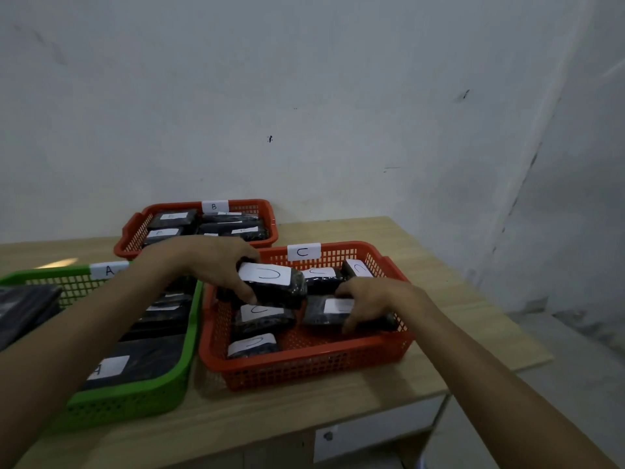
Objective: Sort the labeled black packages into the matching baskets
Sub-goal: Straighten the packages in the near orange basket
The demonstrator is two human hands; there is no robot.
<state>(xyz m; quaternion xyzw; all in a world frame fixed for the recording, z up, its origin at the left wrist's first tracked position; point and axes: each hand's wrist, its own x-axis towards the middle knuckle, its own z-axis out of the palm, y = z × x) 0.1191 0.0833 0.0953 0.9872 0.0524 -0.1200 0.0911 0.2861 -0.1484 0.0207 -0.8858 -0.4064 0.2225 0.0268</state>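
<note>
My left hand (223, 265) grips a black package with a white C label (270, 282) over the left half of the red basket marked C (304, 367). My right hand (368, 299) lies with curled fingers round another labeled black package (324, 311) inside the same basket. Several more C packages lie in that basket, one at the front left (252, 346). The green basket marked A (135, 401) on the left holds black packages with A labels. The red basket marked B (257, 206) at the back holds several black packages.
All three baskets stand on a light wooden table (439, 265) pushed against a white wall. The table's right edge ends just beyond the C basket, with grey floor below. A loose dark package (23, 309) lies at the far left edge.
</note>
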